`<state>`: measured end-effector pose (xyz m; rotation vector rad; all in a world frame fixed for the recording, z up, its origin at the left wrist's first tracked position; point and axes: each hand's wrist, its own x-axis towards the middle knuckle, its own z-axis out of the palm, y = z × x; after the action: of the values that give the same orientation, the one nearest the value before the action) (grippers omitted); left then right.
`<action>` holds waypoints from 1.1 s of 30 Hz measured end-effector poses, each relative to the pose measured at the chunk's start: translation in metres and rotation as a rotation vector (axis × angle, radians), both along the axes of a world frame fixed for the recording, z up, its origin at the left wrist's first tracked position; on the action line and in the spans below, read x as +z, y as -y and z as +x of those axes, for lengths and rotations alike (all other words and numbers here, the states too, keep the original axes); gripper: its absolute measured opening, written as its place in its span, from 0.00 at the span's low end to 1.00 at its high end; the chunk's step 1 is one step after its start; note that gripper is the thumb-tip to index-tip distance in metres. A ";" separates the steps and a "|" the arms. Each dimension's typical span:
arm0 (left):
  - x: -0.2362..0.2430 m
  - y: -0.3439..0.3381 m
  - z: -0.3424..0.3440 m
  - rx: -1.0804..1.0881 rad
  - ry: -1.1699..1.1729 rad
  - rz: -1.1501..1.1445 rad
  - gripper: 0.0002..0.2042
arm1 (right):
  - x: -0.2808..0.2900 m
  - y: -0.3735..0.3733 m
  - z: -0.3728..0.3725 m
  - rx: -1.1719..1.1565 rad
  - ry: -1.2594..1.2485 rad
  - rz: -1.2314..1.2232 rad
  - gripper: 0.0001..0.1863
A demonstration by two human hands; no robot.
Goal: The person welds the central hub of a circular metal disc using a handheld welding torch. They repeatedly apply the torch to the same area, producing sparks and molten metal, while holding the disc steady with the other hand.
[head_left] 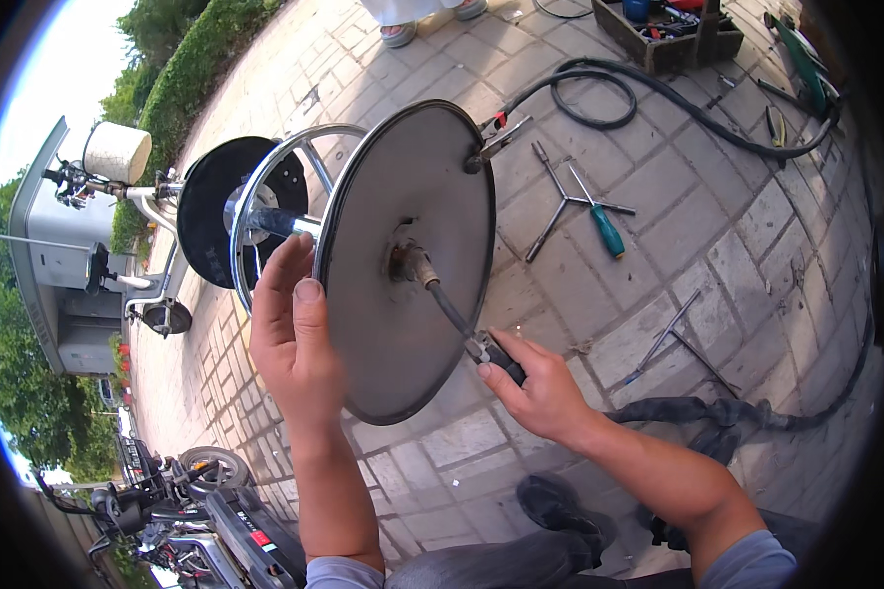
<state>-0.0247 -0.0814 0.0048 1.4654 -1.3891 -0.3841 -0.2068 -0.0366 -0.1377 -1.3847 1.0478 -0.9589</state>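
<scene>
My right hand [535,388] grips the black handle of a welding torch [447,306] with a curved neck. The torch's nozzle is at the center of a large grey disc [393,334] with a black rim, where a dark scorched hole shows. I cannot tell whether the nozzle touches. My left hand [300,324] is raised at the disc's left edge, thumb up and fingers stretched out, holding nothing; whether it touches the rim is unclear. A clamp [491,145] with a cable bites the disc's upper right edge. Behind are a metal ring [248,221] and a shiny shaft [280,221].
On the paving lie a Y-shaped socket wrench [564,198], a green-handled screwdriver [607,231], another T-shaped tool [672,330], pliers [776,126] and looped black cable [609,123]. A toolbox [658,54] stands far right. A motorbike [250,535] is lower left; a person's feet [400,34] are ahead.
</scene>
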 end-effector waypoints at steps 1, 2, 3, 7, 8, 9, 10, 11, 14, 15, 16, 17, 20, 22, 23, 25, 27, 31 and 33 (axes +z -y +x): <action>-0.001 -0.003 -0.002 -0.025 0.142 -0.122 0.16 | -0.002 0.001 0.002 -0.021 -0.003 -0.028 0.25; -0.003 -0.009 -0.006 -0.051 0.283 -0.245 0.14 | -0.003 0.002 0.003 -0.022 -0.016 -0.029 0.25; -0.005 -0.015 -0.010 -0.079 0.421 -0.370 0.12 | -0.003 0.005 0.005 -0.023 -0.029 -0.029 0.26; -0.027 -0.031 -0.032 -0.198 0.457 0.214 0.07 | 0.002 0.012 0.011 0.006 -0.066 -0.026 0.25; -0.038 -0.030 -0.033 -0.154 0.403 0.277 0.07 | 0.004 0.012 0.014 0.012 -0.079 -0.034 0.25; -0.049 -0.029 -0.033 -0.115 0.342 0.340 0.07 | 0.004 0.011 0.016 0.013 -0.098 -0.040 0.25; -0.052 -0.027 -0.033 -0.081 0.273 0.425 0.09 | 0.004 0.010 0.018 0.015 -0.117 -0.046 0.25; -0.057 -0.023 -0.029 -0.042 0.230 0.474 0.10 | 0.007 0.011 0.018 0.013 -0.120 -0.024 0.25; -0.074 -0.018 -0.019 0.014 0.098 0.602 0.14 | 0.011 0.009 0.019 -0.009 -0.125 -0.006 0.25; -0.079 -0.017 -0.016 0.012 0.022 0.625 0.13 | 0.007 0.007 0.022 -0.031 -0.119 -0.038 0.26; -0.084 -0.017 -0.013 0.010 -0.055 0.647 0.12 | 0.005 0.006 0.024 -0.053 -0.114 -0.070 0.26; -0.088 -0.017 -0.010 0.008 -0.133 0.668 0.11 | 0.006 0.006 0.025 -0.052 -0.113 -0.072 0.26; -0.095 -0.018 -0.005 -0.043 -0.221 0.636 0.10 | 0.006 0.007 0.026 -0.053 -0.085 -0.058 0.26; -0.093 -0.019 -0.007 -0.042 -0.224 0.615 0.09 | 0.006 0.007 0.027 -0.062 -0.023 -0.028 0.26; -0.091 -0.020 -0.009 -0.041 -0.225 0.604 0.09 | 0.006 0.007 0.027 -0.057 -0.019 -0.026 0.26; -0.084 -0.023 -0.015 -0.079 -0.197 0.578 0.08 | 0.005 0.007 0.027 -0.051 -0.014 -0.019 0.26; -0.083 -0.025 -0.016 -0.100 -0.170 0.557 0.09 | 0.003 0.007 0.027 -0.046 -0.030 -0.028 0.26; -0.083 -0.025 -0.017 -0.113 -0.138 0.554 0.08 | 0.002 0.007 0.028 -0.046 -0.042 -0.037 0.26; -0.081 -0.025 -0.017 -0.120 -0.134 0.559 0.08 | 0.001 0.007 0.028 -0.044 -0.042 -0.035 0.26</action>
<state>-0.0418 -0.0564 -0.0764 1.7618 -1.3218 -0.9905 -0.1790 -0.0434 -0.1372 -1.4208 1.1014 -0.9885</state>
